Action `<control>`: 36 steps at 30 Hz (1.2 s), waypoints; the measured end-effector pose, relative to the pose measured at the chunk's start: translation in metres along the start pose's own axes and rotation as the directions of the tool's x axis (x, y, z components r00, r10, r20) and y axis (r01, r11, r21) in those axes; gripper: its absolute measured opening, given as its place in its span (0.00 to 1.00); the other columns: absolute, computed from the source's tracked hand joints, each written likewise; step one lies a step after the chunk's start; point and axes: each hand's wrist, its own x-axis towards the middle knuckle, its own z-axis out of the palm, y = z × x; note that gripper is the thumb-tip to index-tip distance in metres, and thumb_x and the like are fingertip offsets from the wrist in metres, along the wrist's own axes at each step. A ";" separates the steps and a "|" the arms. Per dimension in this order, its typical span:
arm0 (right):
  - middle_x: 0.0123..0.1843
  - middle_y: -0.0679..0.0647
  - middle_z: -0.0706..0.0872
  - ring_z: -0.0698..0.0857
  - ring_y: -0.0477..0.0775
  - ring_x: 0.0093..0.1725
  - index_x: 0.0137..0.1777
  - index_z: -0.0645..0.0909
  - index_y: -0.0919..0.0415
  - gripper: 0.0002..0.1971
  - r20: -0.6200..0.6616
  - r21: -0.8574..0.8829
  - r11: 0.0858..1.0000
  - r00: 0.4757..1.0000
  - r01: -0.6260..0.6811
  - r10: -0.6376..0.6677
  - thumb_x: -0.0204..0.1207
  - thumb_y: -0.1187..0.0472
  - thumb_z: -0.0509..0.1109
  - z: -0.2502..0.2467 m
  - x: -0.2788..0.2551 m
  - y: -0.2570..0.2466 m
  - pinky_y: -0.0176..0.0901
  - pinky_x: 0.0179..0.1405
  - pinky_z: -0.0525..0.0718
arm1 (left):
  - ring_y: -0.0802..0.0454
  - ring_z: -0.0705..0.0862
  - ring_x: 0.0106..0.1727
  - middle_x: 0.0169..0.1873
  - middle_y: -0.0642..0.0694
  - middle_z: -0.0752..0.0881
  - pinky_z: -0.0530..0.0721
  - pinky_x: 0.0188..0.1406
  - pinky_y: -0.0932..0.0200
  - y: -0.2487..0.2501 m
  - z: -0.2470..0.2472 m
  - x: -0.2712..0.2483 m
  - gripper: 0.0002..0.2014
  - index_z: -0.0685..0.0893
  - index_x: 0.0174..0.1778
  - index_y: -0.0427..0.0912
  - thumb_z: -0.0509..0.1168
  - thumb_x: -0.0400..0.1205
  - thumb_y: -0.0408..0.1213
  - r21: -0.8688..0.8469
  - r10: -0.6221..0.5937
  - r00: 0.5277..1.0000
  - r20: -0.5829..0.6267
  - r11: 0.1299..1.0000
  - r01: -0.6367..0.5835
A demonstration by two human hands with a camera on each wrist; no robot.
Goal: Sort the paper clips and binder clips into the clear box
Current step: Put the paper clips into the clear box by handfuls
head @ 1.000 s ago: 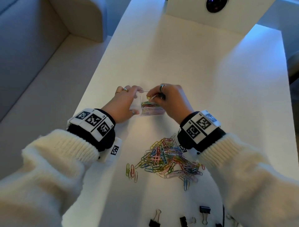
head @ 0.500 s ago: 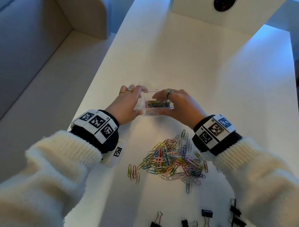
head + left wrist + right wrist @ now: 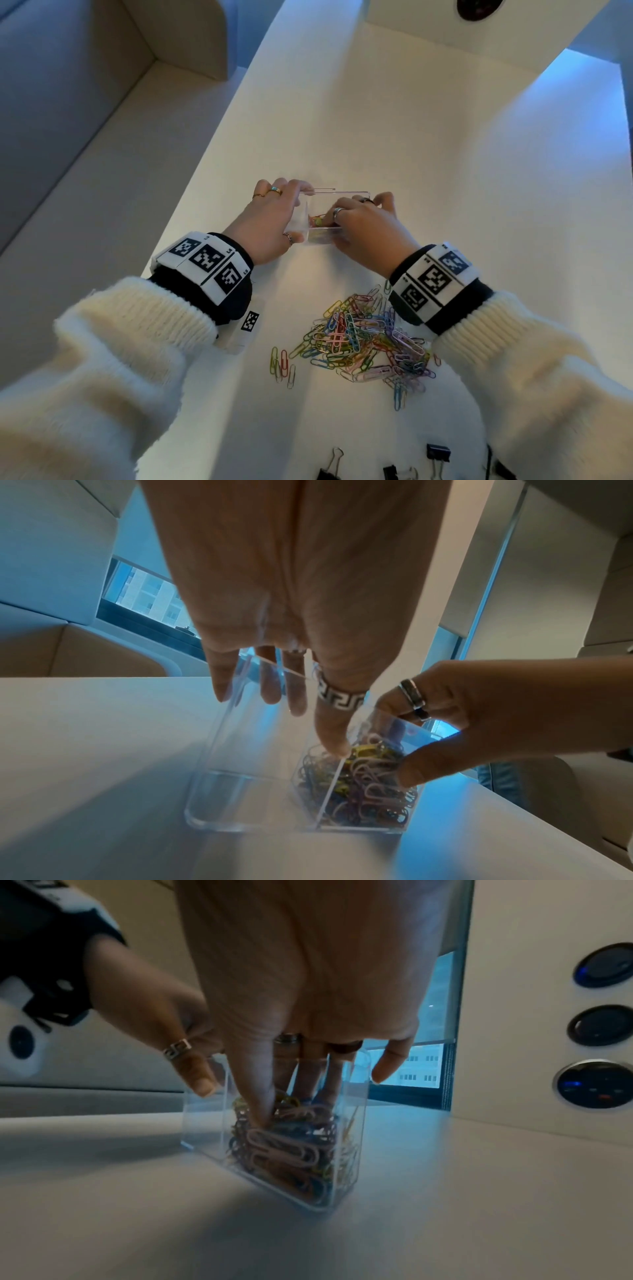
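A clear two-compartment box stands on the white table. My left hand grips its left end, with the fingers past the far wall and the thumb at the divider. The left compartment is bare. Coloured paper clips fill the right compartment. My right hand reaches into it with straight fingers pressing on the clips; its thumb lies along the near wall. A loose pile of paper clips lies near me. Black binder clips sit at the table's near edge.
A white panel with round dark sockets rises at the table's far end. A beige bench runs along the table's left edge. A black cable lies by the binder clips at the near right.
My right hand pinched something just above the box; it has since lowered its fingers into the right compartment onto the clips. My left hand has kept its hold on the box.
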 end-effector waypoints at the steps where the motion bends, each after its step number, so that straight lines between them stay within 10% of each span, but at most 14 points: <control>1: 0.59 0.46 0.80 0.78 0.52 0.60 0.60 0.79 0.50 0.13 0.010 0.041 0.999 1.000 -0.011 0.010 0.78 0.60 0.59 -0.003 -0.001 0.004 0.53 0.61 0.60 | 0.43 0.65 0.65 0.63 0.42 0.71 0.67 0.64 0.53 0.000 0.000 0.000 0.32 0.61 0.74 0.45 0.68 0.76 0.32 0.004 0.000 1.000 0.003 1.000 0.000; 29: 0.63 0.46 0.79 0.73 0.52 0.63 0.64 0.76 0.50 0.16 -0.091 0.203 0.974 0.989 -0.095 0.115 0.76 0.57 0.66 -0.010 -0.009 0.013 0.53 0.62 0.60 | 0.44 0.63 0.64 0.64 0.42 0.71 0.68 0.64 0.52 0.002 0.001 -0.002 0.32 0.59 0.75 0.46 0.67 0.77 0.33 0.014 -0.019 1.000 -0.001 1.000 0.019; 36: 0.64 0.46 0.76 0.71 0.56 0.65 0.69 0.73 0.50 0.20 -0.025 -0.053 0.998 0.999 0.029 -0.030 0.77 0.60 0.61 0.002 -0.003 -0.002 0.54 0.59 0.62 | 0.43 0.64 0.63 0.63 0.41 0.71 0.68 0.63 0.52 0.003 0.001 -0.002 0.32 0.60 0.75 0.45 0.66 0.77 0.32 0.009 -0.022 1.000 -0.012 1.000 0.022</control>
